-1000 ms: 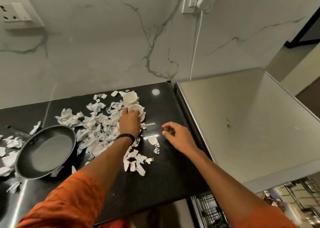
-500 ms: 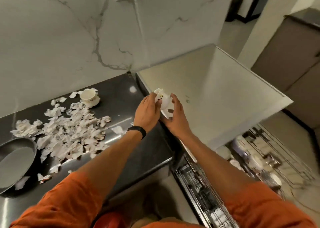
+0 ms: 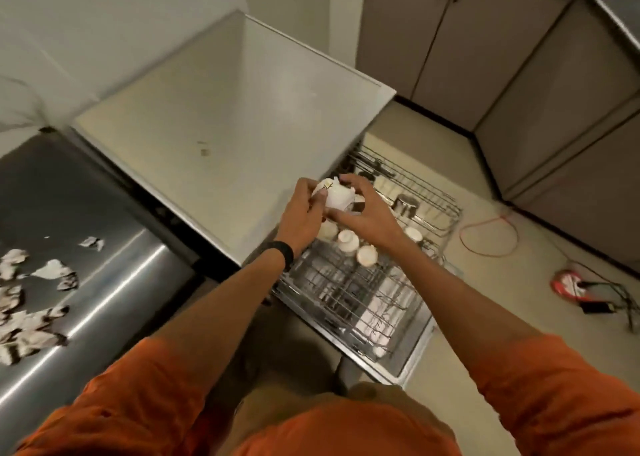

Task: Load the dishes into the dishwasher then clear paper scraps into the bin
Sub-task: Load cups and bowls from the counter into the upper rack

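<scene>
A small white cup (image 3: 335, 195) is held between both hands above the pulled-out dishwasher rack (image 3: 349, 296). My left hand (image 3: 300, 217) grips its left side, with a black band on the wrist. Curled fingers of my right hand (image 3: 363, 213) close round its right side and top. Under the hands several white cups (image 3: 349, 241) stand upside down in the rack. Torn paper scraps (image 3: 31, 303) lie on the dark counter (image 3: 86, 220) at the left.
The dishwasher's white top (image 3: 225, 123) sits between counter and rack. A second wire rack (image 3: 415, 192) extends further out with a metal cup (image 3: 404, 203). A red cord (image 3: 488, 237), a red-white item (image 3: 568, 284) and black cables lie on the floor. Grey cabinets (image 3: 519, 57) stand behind.
My left hand lifted the cup off the counter, my right hand joined it, and both carried it rightward over the dishwasher top to above the rack. The view swung right and down.
</scene>
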`<state>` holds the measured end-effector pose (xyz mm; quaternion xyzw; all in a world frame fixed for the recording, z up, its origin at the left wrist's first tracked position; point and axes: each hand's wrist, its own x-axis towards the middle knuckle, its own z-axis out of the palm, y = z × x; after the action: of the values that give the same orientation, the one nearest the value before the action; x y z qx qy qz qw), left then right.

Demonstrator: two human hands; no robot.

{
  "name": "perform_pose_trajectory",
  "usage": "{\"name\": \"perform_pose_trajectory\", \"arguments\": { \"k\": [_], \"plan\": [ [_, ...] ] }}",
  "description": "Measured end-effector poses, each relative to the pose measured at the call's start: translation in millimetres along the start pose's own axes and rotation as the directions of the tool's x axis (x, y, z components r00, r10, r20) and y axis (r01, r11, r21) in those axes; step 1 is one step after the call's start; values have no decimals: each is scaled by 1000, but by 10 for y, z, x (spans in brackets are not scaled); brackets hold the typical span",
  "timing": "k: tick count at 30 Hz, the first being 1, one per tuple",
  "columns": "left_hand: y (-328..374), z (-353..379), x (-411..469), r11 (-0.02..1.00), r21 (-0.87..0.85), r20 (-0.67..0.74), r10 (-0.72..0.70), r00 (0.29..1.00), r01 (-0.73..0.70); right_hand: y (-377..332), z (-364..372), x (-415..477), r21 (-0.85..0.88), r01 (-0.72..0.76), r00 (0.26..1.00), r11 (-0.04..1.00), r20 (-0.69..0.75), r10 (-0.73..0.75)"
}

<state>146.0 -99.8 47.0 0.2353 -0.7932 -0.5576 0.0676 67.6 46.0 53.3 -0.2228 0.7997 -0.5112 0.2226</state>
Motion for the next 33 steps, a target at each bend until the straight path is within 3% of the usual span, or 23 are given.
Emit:
{"name": "perform_pose_trajectory", "arguments": {
  "k": [3,9,15,20,26,33],
  "plan": [
    [-83,357,15,991,-99,72,-80,994,87,266,-221,-109,26,-99,995,995,-13,99],
    [-426,676,39,988,10,160,-157,975,157,765,-183,-207,15,-285,958,958,-22,285],
    [-1094,967,125,928,108,235,-371,898,356,1386,31,-156,-15,-407,910,913,83,407],
    [-1573,1197,205,869,86,305,-489,817,487,1937,200,-104,-43,-515,840,856,173,514],
    [-2191,1493,325,845,166,303,-534,790,507,2339,467,-86,-47,-620,781,784,65,621],
    [-2418,1608,346,840,275,246,-533,810,469,2521,655,-65,-117,-649,757,752,-3,653]
  ]
}}
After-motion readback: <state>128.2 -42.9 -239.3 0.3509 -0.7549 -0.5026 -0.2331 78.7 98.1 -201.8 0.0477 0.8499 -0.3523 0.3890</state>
